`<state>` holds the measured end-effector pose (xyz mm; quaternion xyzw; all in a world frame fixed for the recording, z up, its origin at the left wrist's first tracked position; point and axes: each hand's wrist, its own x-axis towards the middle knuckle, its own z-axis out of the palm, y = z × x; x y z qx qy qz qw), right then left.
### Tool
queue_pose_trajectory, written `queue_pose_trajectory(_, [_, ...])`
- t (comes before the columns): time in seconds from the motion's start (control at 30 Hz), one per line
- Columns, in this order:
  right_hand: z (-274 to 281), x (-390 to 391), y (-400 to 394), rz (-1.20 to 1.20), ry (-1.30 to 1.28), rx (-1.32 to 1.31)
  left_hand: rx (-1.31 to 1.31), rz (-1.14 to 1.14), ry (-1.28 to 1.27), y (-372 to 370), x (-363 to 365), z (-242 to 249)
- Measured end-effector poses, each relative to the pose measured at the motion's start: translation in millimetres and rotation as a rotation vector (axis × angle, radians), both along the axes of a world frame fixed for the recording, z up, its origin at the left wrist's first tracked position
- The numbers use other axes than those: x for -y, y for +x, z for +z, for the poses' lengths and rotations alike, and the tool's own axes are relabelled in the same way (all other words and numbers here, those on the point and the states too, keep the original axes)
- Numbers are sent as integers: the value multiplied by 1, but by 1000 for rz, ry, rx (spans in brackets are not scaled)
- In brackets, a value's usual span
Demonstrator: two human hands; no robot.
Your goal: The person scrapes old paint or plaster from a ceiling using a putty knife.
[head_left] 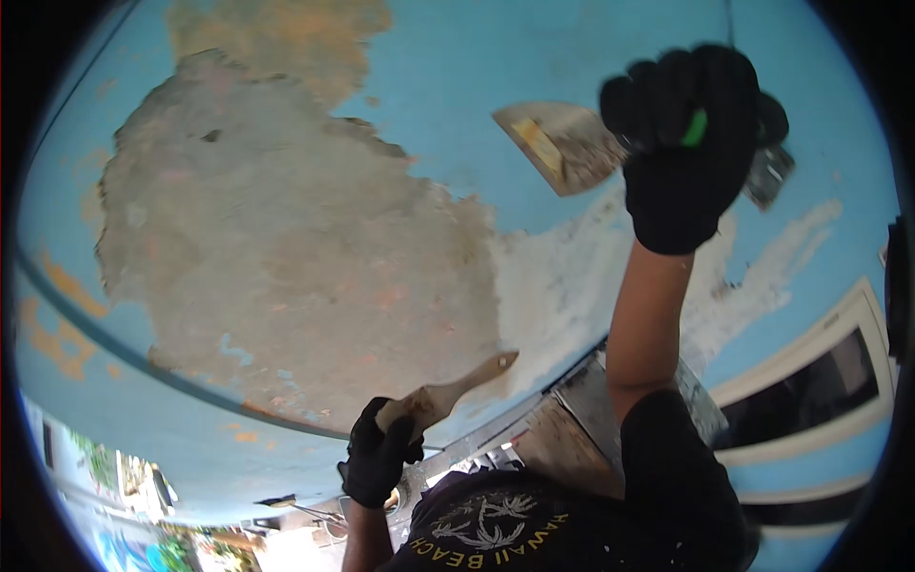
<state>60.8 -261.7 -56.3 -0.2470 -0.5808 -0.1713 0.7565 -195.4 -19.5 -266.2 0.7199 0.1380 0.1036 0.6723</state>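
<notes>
My left hand (376, 453), in a black glove, is closed around the wide end of a paintbrush (467, 379). Its pale wooden handle points up and right, with a hole at the tip; the bristles are hidden. My right hand (681, 143), also gloved in black, is raised in a fist at the upper right, gripping a scraper (572, 153). The scraper's broad, smeared blade sticks out left of the fist, with a yellowish patch on it. A grey flat piece (767, 176) shows on the fist's other side. Behind both hands is a blue wall (457, 57).
A large bare grey-brown patch (305, 229) with ragged paint edges covers the wall's left and middle. Whitish smears (562, 267) lie right of it. A pale-framed dark window (810, 391) is at lower right. Boards (562, 448) and clutter stand below.
</notes>
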Motion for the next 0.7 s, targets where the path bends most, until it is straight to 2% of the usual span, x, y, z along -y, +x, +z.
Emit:
queue_pose_trajectory(0.03, [5, 7, -13, -248, -77, 14, 6, -69, -59, 13, 11, -3])
queue_pose_trajectory(0.07, [8, 22, -12, -164, -160, 48, -14, -84, -72, 28, 29, -3])
queue_pose_trajectory(0.13, [13, 23, -50, -340, 68, -163, 55, -151, -29, 48, 60, -20])
queue_pose_trajectory(0.2, [15, 80, -43, -223, -293, 171, -129, -290, -380, 59, 86, -19])
queue_pose_trajectory(0.27, [21, 107, -64, -131, -447, 250, -241, -431, -410, 64, 110, -17])
queue_pose_trajectory(0.4, [4, 136, -112, -310, -371, 78, -259, -534, -358, 71, 143, -17])
queue_pose_trajectory(0.43, [1, 144, -118, -223, -322, 12, -251, -531, -336, 73, 150, -21])
queue_pose_trajectory(0.47, [-3, 149, -123, -222, -323, 8, -255, -531, -338, 71, 154, -24])
queue_pose_trajectory(0.53, [-7, 153, -127, -420, -407, 140, -206, -487, -337, 70, 159, -26])
queue_pose_trajectory(0.57, [-8, 156, -131, -432, -408, 113, -198, -474, -333, 69, 159, -22])
queue_pose_trajectory(0.63, [-9, 155, -130, -449, -348, 104, -350, -579, -111, 62, 154, -11])
queue_pose_trajectory(0.67, [-11, 149, -130, -476, -287, 82, -337, -531, -101, 59, 152, -14])
queue_pose_trajectory(0.7, [-15, 139, -134, -499, -169, -37, -94, -555, 125, 58, 155, -21])
